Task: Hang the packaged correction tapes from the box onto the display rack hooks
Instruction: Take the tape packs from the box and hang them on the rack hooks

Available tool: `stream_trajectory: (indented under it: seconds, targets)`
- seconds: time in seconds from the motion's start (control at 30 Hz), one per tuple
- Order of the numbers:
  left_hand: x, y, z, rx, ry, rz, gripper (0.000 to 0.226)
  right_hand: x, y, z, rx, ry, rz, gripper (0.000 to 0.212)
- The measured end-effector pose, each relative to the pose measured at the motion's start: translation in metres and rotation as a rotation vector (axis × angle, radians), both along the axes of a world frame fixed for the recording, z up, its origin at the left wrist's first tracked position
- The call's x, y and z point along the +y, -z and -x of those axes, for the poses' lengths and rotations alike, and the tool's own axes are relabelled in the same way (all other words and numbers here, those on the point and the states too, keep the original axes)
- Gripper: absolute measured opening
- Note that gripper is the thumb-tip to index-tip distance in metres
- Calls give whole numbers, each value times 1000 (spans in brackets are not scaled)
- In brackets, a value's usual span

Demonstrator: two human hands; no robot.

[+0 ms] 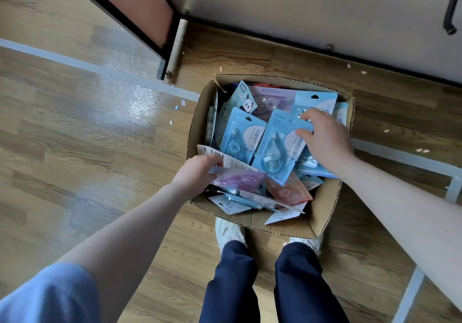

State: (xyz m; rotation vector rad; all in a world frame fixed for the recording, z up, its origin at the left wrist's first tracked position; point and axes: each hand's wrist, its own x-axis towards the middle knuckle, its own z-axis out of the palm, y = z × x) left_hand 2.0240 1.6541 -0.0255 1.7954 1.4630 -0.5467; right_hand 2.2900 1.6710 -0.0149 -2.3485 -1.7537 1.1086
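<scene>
An open cardboard box (197, 122) stands on the floor in front of my feet, filled with several packaged correction tapes. Most packs are light blue, like the one (277, 145) in the middle; a panda pack (241, 100) lies at the back and a pink pack (240, 178) near the front. My left hand (197, 172) is at the box's near left corner, its fingers closed on the pink pack and a white card back. My right hand (325, 137) rests fingers spread on the blue packs at the right. Black rack hooks (451, 17) hang at top right.
The display rack's pale panel (325, 9) with a black base rail runs along the top. A dark-framed stand leg (165, 67) is at upper left of the box. Pale tape lines and paper scraps lie on the wooden floor (75, 122). My shoes touch the box's near flap.
</scene>
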Motion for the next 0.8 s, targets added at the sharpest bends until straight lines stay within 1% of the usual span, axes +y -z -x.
stream_trajectory:
  seconds: [0.07, 0.1, 0.17, 0.23, 0.3, 0.4, 0.5, 0.53, 0.6, 0.7, 0.8]
  targets:
    - [4, -1, 3, 2, -13, 41, 37, 2, -1, -1, 18, 17, 7, 19]
    - [5, -1, 4, 2, -16, 41, 39, 1, -1, -1, 31, 28, 10, 16]
    - [6, -4, 4, 14, -18, 11, 31, -1, -2, -3, 86, 62, 21, 16]
    - [6, -9, 4, 23, -6, -31, 17, -5, -5, -4, 142, 82, 49, 23]
    - [7, -14, 5, 4, 0, -65, 11, -8, -8, -5, 171, 68, 69, 27]
    - [6, -19, 8, -26, 12, -104, 11, -10, -11, -7, 190, 51, 74, 24]
    - [4, -26, 8, -32, 53, -144, 14, -10, -15, -8, 198, 44, 51, 8]
    - [3, -28, 8, -27, 56, -152, 15, -9, -18, -8, 194, 33, 40, 9]
    - [3, -31, 8, -23, 15, -148, 15, -9, -24, -8, 180, 15, 16, 14]
    - [4, -34, 6, -52, -107, -129, 14, -10, -33, -9, 144, -7, -26, 16]
    - [3, -40, 4, -89, -173, -115, 11, -12, -42, -9, 108, -14, -41, 16]
